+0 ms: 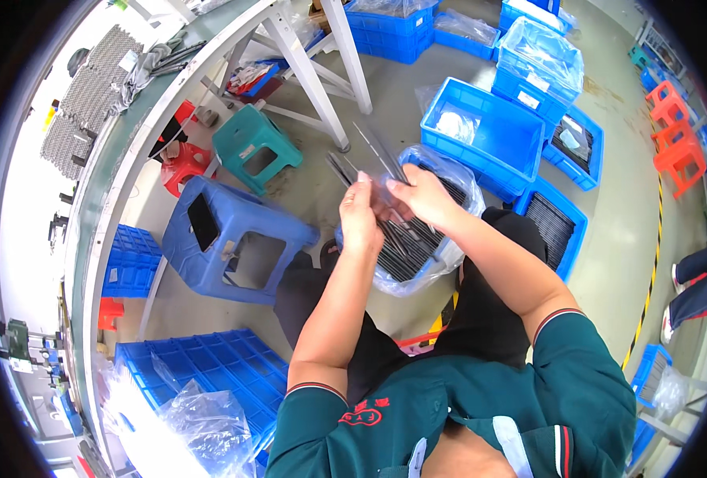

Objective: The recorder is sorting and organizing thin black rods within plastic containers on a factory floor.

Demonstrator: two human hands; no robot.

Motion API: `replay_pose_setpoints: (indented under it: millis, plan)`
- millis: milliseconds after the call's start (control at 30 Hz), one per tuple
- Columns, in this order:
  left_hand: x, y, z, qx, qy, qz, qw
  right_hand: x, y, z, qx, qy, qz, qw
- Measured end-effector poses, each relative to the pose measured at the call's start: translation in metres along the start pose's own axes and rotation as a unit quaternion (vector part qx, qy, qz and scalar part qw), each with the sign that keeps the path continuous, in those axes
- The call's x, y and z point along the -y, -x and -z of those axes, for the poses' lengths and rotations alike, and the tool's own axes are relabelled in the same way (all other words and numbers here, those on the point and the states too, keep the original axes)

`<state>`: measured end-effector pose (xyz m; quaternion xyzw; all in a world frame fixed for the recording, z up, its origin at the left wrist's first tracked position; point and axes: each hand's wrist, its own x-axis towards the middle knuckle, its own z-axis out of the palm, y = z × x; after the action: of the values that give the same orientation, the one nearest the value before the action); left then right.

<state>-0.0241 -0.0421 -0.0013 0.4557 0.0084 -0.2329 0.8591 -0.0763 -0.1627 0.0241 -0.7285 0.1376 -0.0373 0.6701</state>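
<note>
My left hand (360, 213) and my right hand (427, 197) are close together in front of me, both with their fingers closed round thin dark rods (380, 148). The rods stick up past my fingers and are partly smeared by motion, so their exact kind does not show. Just below my hands, between my knees, stands a container lined with a clear plastic bag (473, 209). Many similar dark rods (405, 253) lie in it. My hands and forearms hide part of that container.
On my left stands a blue stool (238, 239) with a black phone (203, 222) on it; a green stool (255, 148) is behind it. An open blue bin (489, 127) stands ahead right, beside a blue tray of rods (551, 227). A long workbench (123, 171) runs along the left.
</note>
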Motion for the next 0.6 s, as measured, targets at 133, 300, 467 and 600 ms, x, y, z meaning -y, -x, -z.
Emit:
replay_pose_setpoints:
  millis: [133, 300, 467, 600]
  plan:
    - [-0.017, 0.001, 0.003, 0.062, 0.008, 0.042, 0.997, 0.010, -0.009, 0.024, 0.041, -0.234, -0.035, 0.971]
    - [-0.005, 0.012, 0.001, 0.156, 0.023, 0.208, 0.965, 0.011, -0.010, 0.018, 0.098, -0.292, -0.118, 0.944]
    - [-0.003, 0.015, -0.003, 0.191, -0.089, 0.206, 0.956, -0.001, -0.026, 0.026, -0.041, -0.237, -0.042, 0.970]
    - [-0.005, 0.033, -0.006, 0.270, -0.070, 0.304, 0.911, -0.005, -0.063, 0.092, -0.144, -0.316, -0.035, 0.937]
